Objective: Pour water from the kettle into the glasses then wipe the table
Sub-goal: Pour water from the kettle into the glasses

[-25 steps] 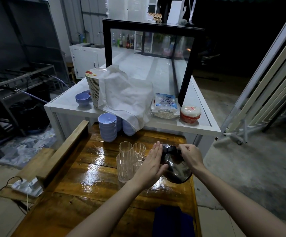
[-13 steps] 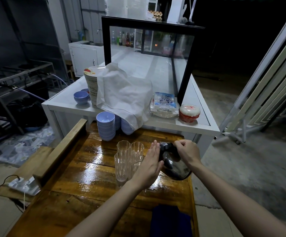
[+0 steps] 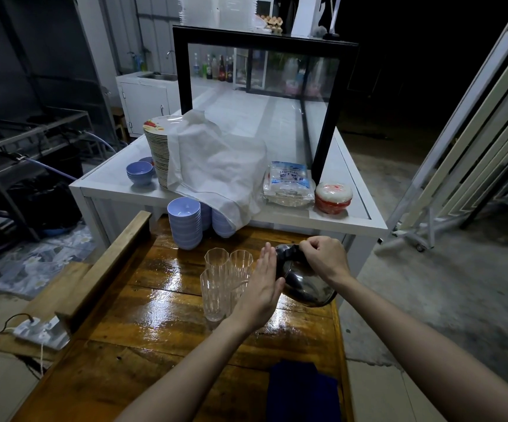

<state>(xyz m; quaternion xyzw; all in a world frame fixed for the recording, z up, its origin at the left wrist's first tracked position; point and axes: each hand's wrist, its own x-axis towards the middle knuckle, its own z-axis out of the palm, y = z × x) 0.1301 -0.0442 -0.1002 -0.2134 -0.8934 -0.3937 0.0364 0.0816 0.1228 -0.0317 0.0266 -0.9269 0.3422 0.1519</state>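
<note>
A dark shiny metal kettle (image 3: 304, 283) is tilted left toward a cluster of clear faceted glasses (image 3: 216, 281) on the wet wooden table (image 3: 155, 315). My right hand (image 3: 327, 258) is closed around the kettle's black handle at its top. My left hand (image 3: 261, 287) lies flat with fingers straight against the kettle's left side, between the kettle and the glasses. It hides part of the right-hand glasses. A dark blue cloth (image 3: 301, 391) lies folded at the table's near right edge. I cannot tell whether water is flowing.
Stacks of lilac bowls (image 3: 185, 222) stand at the table's far end, under a white counter (image 3: 292, 222). The counter carries a plate stack under a white cloth (image 3: 213, 166), a plastic packet (image 3: 287, 185) and a red-and-white container (image 3: 334, 197). A power strip (image 3: 35, 328) lies on the left bench.
The kettle has tipped a little further toward the glasses, with both hands staying on it. The camera view has shifted slightly downward.
</note>
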